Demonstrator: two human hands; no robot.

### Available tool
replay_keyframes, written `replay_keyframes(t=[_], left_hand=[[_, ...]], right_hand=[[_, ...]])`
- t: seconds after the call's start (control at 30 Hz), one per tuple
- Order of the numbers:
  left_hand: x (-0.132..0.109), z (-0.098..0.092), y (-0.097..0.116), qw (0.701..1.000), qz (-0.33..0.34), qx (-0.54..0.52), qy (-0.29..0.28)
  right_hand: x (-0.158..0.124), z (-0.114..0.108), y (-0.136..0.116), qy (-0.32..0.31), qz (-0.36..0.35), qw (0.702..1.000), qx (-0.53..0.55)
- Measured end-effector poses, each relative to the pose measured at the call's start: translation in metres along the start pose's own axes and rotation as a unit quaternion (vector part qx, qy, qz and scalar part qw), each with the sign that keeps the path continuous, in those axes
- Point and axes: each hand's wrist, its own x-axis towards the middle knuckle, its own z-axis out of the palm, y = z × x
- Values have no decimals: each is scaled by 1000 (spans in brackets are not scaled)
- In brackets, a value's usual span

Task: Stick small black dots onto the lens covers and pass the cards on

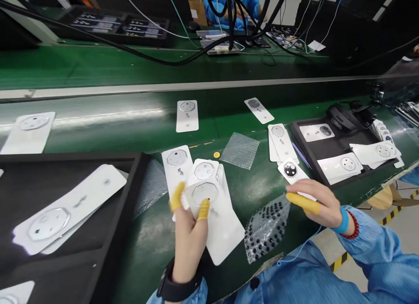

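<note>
Yellow finger cots cover some fingertips of both hands. My left hand (190, 234) grips a white phone-back panel (218, 234) printed with a ring outline, its thumb on the face near a small black dot. Beneath and beside that panel lie other white panels (176, 162), partly covered. My right hand (316, 203) pinches the upper corner of a clear plastic sheet (266, 229) carrying rows of small black dots. The sheet hangs tilted over the green bench near its front edge. Just beyond the right hand is a white panel with a dark camera circle (290, 169).
A black tray (131, 199) with white panels stands at left, another black tray (322, 175) at right. Single panels (187, 116) lie on the green surface further back. Bubble wrap (240, 150) and a yellow finger cot (216, 155) lie mid-bench. Black cables (183, 61) droop across the back.
</note>
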Motion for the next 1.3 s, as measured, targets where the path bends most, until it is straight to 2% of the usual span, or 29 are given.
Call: replay_keyframes(t=[0.13,0.23,0.33,0.43,0.57,0.7,0.87,0.97,1.1,1.2,1.3], left_hand=[[-9,20,-6,979,-118,-32,-161],[-27,37,-4,963,-163,-82,-197],[-35,46,2,962,-173,-117,-179],[-31,49,7,967,-156,-105,-174],[-25,51,6,969,-143,-103,-175],[-25,54,3,968,-150,-122,-159],[-24,57,-7,965,-171,-168,-108],[-20,57,-20,961,-186,-195,-64],[-18,57,-40,962,-197,-187,-25],[-17,60,-47,967,-196,-163,-22],[-14,58,-43,972,-187,-137,-45]], right_hand=[[-5,-14,-2,30,-45,998,-22],[-6,-7,6,8,-96,995,-29],[-4,7,15,-18,-115,993,-13],[2,21,14,-45,-55,997,7],[14,39,0,16,46,997,56],[24,58,-8,36,90,992,85],[22,85,-6,7,54,994,94],[16,96,-4,-10,51,998,38],[10,101,-4,-80,26,995,-53],[8,104,1,-110,26,992,-60],[2,109,13,-127,39,990,-46]])
